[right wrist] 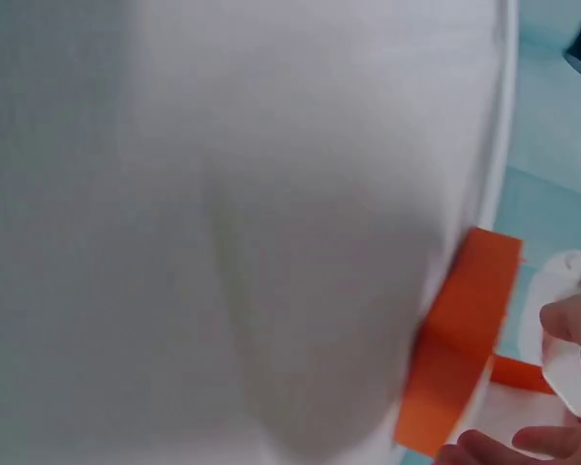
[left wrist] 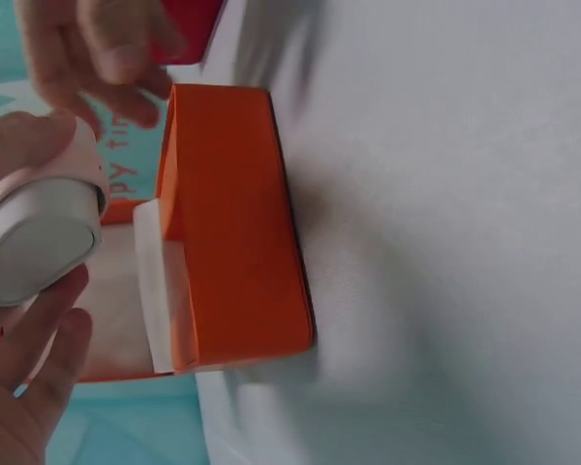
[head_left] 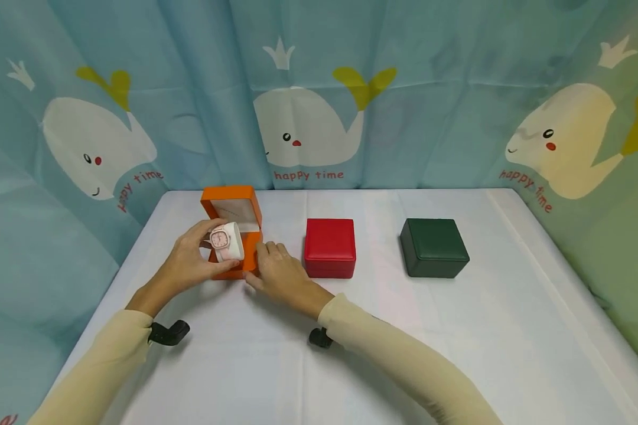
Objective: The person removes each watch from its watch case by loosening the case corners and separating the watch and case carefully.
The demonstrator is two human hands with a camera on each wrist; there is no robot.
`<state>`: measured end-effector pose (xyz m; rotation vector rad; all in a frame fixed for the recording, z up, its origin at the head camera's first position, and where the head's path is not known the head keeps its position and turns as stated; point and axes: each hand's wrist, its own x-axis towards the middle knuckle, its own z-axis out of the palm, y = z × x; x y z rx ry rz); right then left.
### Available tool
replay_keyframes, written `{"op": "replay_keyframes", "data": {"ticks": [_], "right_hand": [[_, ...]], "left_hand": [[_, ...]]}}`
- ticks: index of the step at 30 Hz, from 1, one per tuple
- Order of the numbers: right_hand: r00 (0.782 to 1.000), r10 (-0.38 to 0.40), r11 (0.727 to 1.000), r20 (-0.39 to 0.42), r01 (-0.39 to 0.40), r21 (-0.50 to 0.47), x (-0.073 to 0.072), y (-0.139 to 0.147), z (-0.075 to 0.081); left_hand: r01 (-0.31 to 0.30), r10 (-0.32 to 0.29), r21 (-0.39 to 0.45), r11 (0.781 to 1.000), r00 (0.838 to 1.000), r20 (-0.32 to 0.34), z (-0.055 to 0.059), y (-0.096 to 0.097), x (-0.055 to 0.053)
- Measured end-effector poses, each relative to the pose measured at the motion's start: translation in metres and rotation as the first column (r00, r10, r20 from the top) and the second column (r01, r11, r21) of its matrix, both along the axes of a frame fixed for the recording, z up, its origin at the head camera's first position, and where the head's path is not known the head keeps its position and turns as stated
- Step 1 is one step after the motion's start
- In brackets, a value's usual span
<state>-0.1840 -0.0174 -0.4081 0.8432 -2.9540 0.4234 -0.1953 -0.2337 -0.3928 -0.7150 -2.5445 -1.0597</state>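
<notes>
Watch (head_left: 220, 238) and white cushion (head_left: 237, 243) are in the left hand (head_left: 191, 254), over the orange box (head_left: 251, 252) at the far left of the bench (head_left: 404, 336). Its fingers curve round the far end and its thumb presses the near one, probably because that grip leaves the dial uncovered. The right hand (head_left: 284, 274) is beside the box's right wall, fingers loosely bent and holding nothing; that place would suit steadying the box, though whether it touches cannot be told. The lid (head_left: 228, 193) stands raised at the far side, which leaves the inside reachable from the near side. The red box (head_left: 329, 248) and green box (head_left: 436, 248) sit well apart to the right, seemingly giving the hands room. The watch is pale pink, with a rounded-square case and a strap wrapped round the cushion.
</notes>
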Motion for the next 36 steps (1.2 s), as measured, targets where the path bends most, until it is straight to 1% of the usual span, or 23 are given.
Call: {"op": "replay_keyframes", "data": {"ticks": [2,4,7,10,13,16,19,21,23,24,25,28,30,33,36], "right_hand": [[1.000,-0.015,1.000,0.010,0.015,-0.027,0.002,0.004,0.006],[1.000,-0.016,0.998,0.025,0.018,-0.060,0.003,0.008,0.011],[0.999,0.005,0.992,0.054,0.002,-0.126,0.006,0.014,0.019],[0.995,0.027,0.982,0.095,-0.009,-0.187,0.010,0.019,0.024],[0.990,0.054,0.969,0.134,-0.019,-0.246,0.015,0.022,0.026],[0.985,0.087,0.958,0.152,-0.041,-0.285,0.019,0.023,0.026],[0.979,0.115,0.949,0.170,-0.058,-0.310,0.022,0.023,0.026],[0.970,0.130,0.940,0.207,-0.054,-0.338,0.025,0.024,0.025],[0.945,0.157,0.918,0.285,-0.033,-0.396,0.027,0.025,0.025],[0.928,0.175,0.902,0.330,-0.017,-0.430,0.028,0.026,0.024],[0.907,0.191,0.886,0.375,0.004,-0.463,0.029,0.027,0.024],[0.836,0.253,0.827,0.487,0.074,-0.557,0.032,0.029,0.020],[0.803,0.288,0.790,0.522,0.108,-0.603,0.033,0.031,0.017],[0.749,0.357,0.713,0.558,0.168,-0.681,0.034,0.032,0.012],[0.706,0.415,0.639,0.574,0.223,-0.736,0.036,0.033,0.008]], "left_hand": [[0.003,-0.003,0.002,1.000,0.999,0.048,0.001,0.000,0.004],[0.000,0.000,-0.005,1.000,0.994,0.106,0.003,0.001,0.009],[-0.002,0.004,-0.008,1.000,0.983,0.183,0.005,0.001,0.017],[-0.001,0.002,-0.002,1.000,0.971,0.240,0.006,0.002,0.023],[0.013,-0.018,0.019,1.000,0.960,0.281,0.006,0.002,0.027],[0.037,-0.046,0.034,0.999,0.949,0.313,0.005,0.003,0.033],[0.059,-0.067,0.034,0.998,0.941,0.330,0.004,0.003,0.039],[0.062,-0.068,0.028,0.998,0.937,0.341,0.003,0.004,0.042],[0.066,-0.072,0.027,0.997,0.935,0.348,0.003,0.005,0.045],[0.070,-0.075,0.026,0.997,0.934,0.348,0.004,0.005,0.047],[0.075,-0.078,0.023,0.997,0.934,0.348,0.003,0.006,0.047],[0.097,-0.099,0.023,0.995,0.935,0.342,0.002,0.009,0.050],[0.116,-0.118,0.024,0.993,0.937,0.329,0.001,0.010,0.052],[0.145,-0.147,0.031,0.989,0.937,0.316,-0.001,0.013,0.057],[0.165,-0.167,0.036,0.986,0.936,0.309,-0.003,0.015,0.060]]}}
